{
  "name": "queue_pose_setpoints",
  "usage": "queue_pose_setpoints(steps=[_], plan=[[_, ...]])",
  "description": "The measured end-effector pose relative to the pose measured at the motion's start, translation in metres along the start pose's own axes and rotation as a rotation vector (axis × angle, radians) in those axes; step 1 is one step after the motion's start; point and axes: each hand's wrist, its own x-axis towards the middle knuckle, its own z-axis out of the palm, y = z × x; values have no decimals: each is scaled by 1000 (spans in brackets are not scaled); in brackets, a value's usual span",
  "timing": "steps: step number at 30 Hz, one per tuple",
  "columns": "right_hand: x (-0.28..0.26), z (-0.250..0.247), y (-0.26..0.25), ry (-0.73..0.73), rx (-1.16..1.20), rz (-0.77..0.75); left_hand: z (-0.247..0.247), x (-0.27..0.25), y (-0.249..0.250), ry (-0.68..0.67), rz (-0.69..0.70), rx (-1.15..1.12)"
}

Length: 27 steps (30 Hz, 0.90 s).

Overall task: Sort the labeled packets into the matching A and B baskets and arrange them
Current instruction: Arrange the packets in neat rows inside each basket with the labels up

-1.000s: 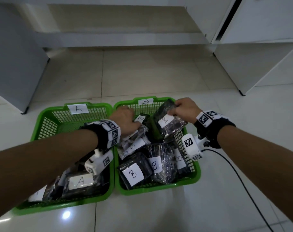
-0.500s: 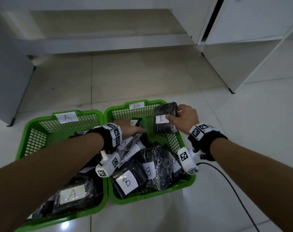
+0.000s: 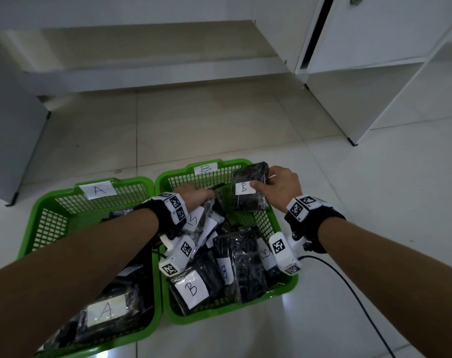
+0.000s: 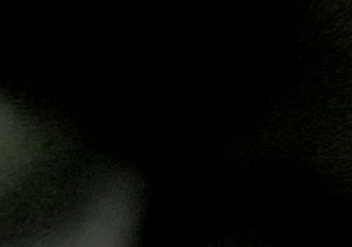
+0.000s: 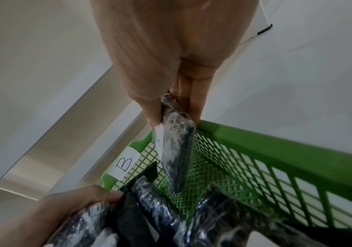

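Two green baskets stand side by side on the floor: basket A (image 3: 38, 218) on the left, basket B (image 3: 271, 218) on the right, each with a paper letter tag on its far wall. My right hand (image 3: 276, 188) pinches a black wrapped packet labeled B (image 3: 248, 200) upright against basket B's far right wall; the same packet (image 5: 177, 150) shows in the right wrist view. My left hand (image 3: 196, 193) grips a bundle of B packets (image 3: 201, 220) at the basket's far left. Several B packets lie in the near half. The left wrist view is dark.
Basket A holds a packet labeled A (image 3: 108, 310) at its near end, partly hidden by my left forearm. A black cable (image 3: 349, 288) trails over the tiled floor to the right of basket B. White cabinets (image 3: 374, 73) stand behind and to the right.
The right hand has carried its B packet toward basket B's far right corner and turned it more upright. The left hand stayed on the bundle. The head view has tilted up.
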Motion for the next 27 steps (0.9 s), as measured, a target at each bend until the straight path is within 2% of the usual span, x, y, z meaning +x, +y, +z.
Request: queue_pose_setpoints(steps=[9, 11, 15, 18, 20, 23, 25, 27], plan=[[-6, 12, -22, -29, -66, -56, 0, -15, 4, 159, -23, -198], [-6, 21, -33, -72, -78, -64, -3, -22, 4, 235, -19, -221], [5, 40, -45, -188, 34, 18, -6, -36, -2, 353, 12, -210], [14, 46, -45, -266, -57, 48, -10, -40, -9, 394, -15, -213], [14, 47, -45, -278, -275, -19, -11, -41, -12, 403, -27, -221], [9, 52, -45, -228, -623, -255, -9, -40, -14, 396, -35, -228], [13, 63, -42, -233, -715, -413, -8, -39, -15, 388, -43, -242], [17, 76, -38, -355, -728, -452, -8, -38, -15, 377, -46, -249]])
